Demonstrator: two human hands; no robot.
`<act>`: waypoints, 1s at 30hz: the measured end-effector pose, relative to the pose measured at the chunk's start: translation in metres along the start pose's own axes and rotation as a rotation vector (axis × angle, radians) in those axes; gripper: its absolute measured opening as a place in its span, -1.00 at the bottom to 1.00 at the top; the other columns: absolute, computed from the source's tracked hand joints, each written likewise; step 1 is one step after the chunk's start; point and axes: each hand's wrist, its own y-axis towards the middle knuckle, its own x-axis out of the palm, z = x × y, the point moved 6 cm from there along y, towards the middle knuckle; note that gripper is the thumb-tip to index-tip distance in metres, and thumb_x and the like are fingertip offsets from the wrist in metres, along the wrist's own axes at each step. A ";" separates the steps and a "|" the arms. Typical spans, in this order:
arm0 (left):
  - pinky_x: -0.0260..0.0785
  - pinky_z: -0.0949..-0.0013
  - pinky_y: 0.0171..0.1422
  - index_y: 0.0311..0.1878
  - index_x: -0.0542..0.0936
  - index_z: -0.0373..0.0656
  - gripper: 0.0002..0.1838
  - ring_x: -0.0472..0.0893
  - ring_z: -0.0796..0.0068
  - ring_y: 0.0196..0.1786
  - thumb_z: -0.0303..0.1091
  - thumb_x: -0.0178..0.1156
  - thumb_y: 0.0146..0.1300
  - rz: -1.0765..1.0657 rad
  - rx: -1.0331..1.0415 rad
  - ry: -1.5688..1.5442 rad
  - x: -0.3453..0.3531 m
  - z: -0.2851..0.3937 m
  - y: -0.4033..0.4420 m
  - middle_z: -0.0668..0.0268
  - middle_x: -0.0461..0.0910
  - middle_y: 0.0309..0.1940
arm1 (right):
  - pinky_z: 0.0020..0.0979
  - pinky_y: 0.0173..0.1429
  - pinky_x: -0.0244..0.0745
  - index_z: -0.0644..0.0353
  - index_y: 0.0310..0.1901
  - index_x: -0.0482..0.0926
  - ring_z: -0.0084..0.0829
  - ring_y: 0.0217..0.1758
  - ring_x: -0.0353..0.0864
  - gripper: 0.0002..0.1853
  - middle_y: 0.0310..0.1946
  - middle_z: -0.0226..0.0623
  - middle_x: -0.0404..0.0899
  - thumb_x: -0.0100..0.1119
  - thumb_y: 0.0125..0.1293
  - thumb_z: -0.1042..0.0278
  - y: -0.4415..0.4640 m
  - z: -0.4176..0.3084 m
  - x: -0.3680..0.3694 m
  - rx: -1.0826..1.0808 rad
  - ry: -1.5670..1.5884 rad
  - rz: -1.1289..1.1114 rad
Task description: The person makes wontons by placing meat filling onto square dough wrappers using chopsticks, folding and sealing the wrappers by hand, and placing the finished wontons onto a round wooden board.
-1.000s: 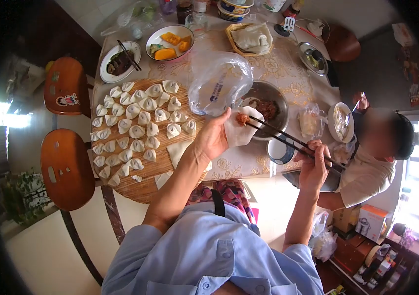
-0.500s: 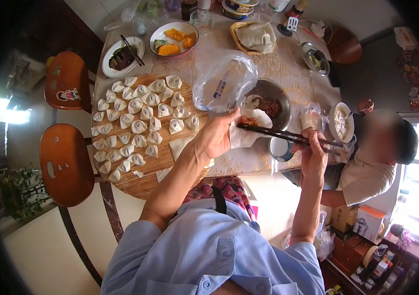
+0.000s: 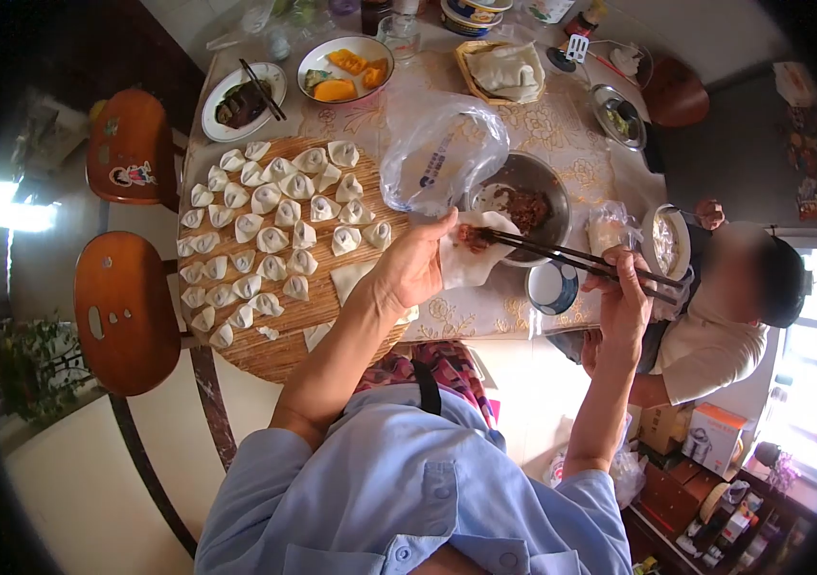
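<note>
In my left hand is a thin white dumpling wrapper, held by its left edge. A dab of reddish meat filling lies on the wrapper's upper part. My right hand is closed around dark chopsticks, whose tips touch the filling. Behind the wrapper stands a steel bowl with more minced filling inside, partly hidden by wrapper and chopsticks. To the left, a round wooden board carries rows of folded wontons. Flat wrappers lie at its right side, partly under my left forearm.
A small blue-and-white bowl stands below the chopsticks. A clear plastic bag lies beside the steel bowl. Plates of food line the table's far side. At the right sits another person, near a white bowl. Chairs stand left.
The wrapper has shifted slightly left, and the chopstick tips have moved up a little on it. The filling looks flatter. The seated person's hand now shows below my right hand.
</note>
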 end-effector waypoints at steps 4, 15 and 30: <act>0.41 0.22 0.17 0.08 0.36 -0.37 -0.57 0.53 0.19 0.04 -0.18 -0.21 0.40 -0.010 0.035 -0.034 -0.003 0.003 0.002 -0.01 0.45 0.02 | -0.40 -0.51 0.56 0.43 -0.31 0.46 -0.34 -0.57 0.55 -0.78 -0.35 -0.16 0.46 0.02 0.31 0.38 0.001 -0.005 0.001 -0.032 0.058 -0.003; 0.47 0.19 0.09 0.04 0.41 -0.35 -0.58 0.55 0.18 0.01 -0.16 -0.21 0.40 0.071 0.034 0.019 -0.010 0.001 0.001 0.01 0.49 -0.03 | -0.40 -0.47 0.59 0.40 -0.32 0.45 -0.36 -0.55 0.57 -0.79 -0.36 -0.14 0.48 -0.02 0.32 0.37 0.003 0.009 0.000 0.023 0.081 0.007; 0.38 0.13 0.18 0.02 0.38 -0.36 -0.62 0.46 0.11 0.12 -0.21 -0.18 0.39 0.146 0.139 -0.140 -0.049 0.018 -0.023 0.00 0.44 0.03 | -0.40 -0.09 0.51 0.32 -0.24 0.50 -0.26 -0.18 0.55 -0.87 -0.28 -0.20 0.48 0.05 0.16 0.55 0.019 0.057 0.037 -0.467 -1.118 -0.391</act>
